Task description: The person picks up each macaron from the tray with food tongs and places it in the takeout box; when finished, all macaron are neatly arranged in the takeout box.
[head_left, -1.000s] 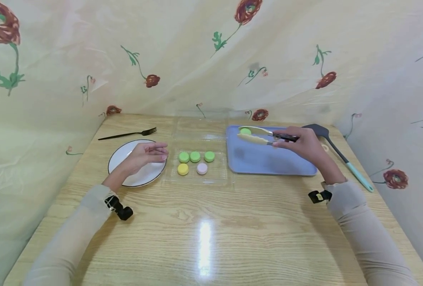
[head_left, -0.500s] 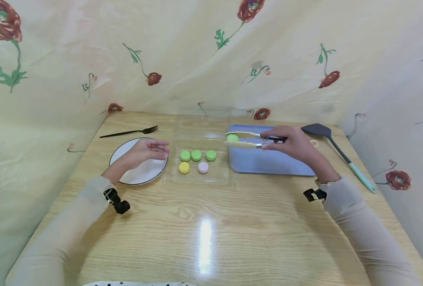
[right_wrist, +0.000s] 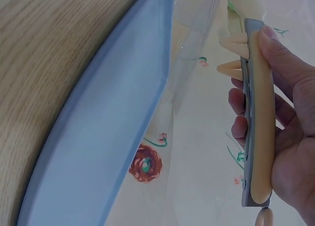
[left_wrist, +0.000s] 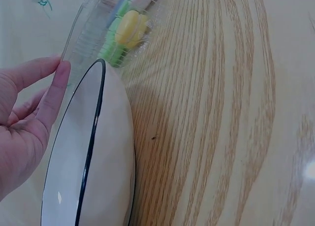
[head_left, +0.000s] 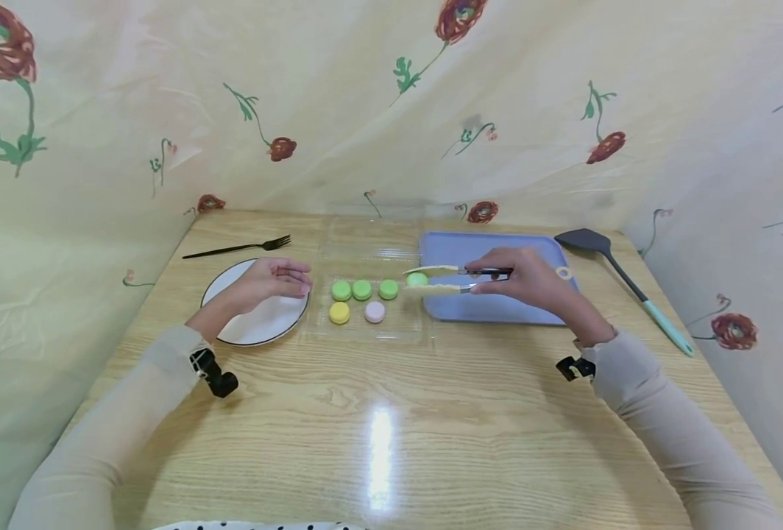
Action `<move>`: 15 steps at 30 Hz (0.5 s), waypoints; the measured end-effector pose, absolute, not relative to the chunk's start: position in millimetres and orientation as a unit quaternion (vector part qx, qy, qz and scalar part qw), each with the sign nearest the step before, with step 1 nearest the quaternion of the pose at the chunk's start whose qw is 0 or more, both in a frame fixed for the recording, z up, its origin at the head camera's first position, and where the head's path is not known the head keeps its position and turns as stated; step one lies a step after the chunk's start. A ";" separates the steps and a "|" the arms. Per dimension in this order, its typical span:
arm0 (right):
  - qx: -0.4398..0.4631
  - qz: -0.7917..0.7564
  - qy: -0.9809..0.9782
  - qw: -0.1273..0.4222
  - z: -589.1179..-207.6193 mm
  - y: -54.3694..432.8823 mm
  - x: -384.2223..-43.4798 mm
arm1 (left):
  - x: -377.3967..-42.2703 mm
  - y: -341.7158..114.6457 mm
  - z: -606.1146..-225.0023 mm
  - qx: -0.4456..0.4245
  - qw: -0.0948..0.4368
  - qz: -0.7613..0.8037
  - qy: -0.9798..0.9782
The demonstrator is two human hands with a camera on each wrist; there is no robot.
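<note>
My right hand (head_left: 524,274) grips a pair of cream-tipped tongs (head_left: 439,289). Between their tips is a green macaron (head_left: 416,280), above the right edge of a clear plastic box (head_left: 391,329). Several macarons lie inside: green ones (head_left: 361,289) in the back row, a yellow one (head_left: 339,313) and a pink one (head_left: 374,312) in front. Over the white plate (head_left: 268,324) reaches my left hand (head_left: 259,287). In the left wrist view its thumb and fingertips (left_wrist: 61,71) pinch the box's edge. Fingers wrap the tongs' handle (right_wrist: 263,117) in the right wrist view.
A blue tray (head_left: 497,309) lies right of the box, under the right hand. Behind the plate is a black fork (head_left: 239,248). A dark spatula (head_left: 619,276) with a mint handle lies at the far right. Flower-patterned cloth (head_left: 338,110) hangs behind the table.
My right hand has carried the tongs and green macaron leftward and nearer, from over the tray to the box's right side. The left hand stays almost in place.
</note>
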State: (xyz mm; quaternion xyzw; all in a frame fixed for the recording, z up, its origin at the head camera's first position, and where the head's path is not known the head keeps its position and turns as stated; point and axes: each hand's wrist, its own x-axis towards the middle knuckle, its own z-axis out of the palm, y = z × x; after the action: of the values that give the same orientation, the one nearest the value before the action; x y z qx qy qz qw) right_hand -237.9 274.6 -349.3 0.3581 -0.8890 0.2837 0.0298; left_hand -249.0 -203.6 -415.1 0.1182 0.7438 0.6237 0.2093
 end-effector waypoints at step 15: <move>0.378 0.275 -0.884 -0.005 -356.5 254.1 -236.1 | -246.9 -201.8 -414.0 0.110 0.213 0.626 0.742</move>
State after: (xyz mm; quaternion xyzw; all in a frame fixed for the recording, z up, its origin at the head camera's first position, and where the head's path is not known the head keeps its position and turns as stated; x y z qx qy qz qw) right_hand -236.1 254.1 -356.5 0.3783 -0.8839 0.2750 -0.0052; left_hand -246.9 -201.8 -414.0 0.1099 0.7423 0.6258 0.2127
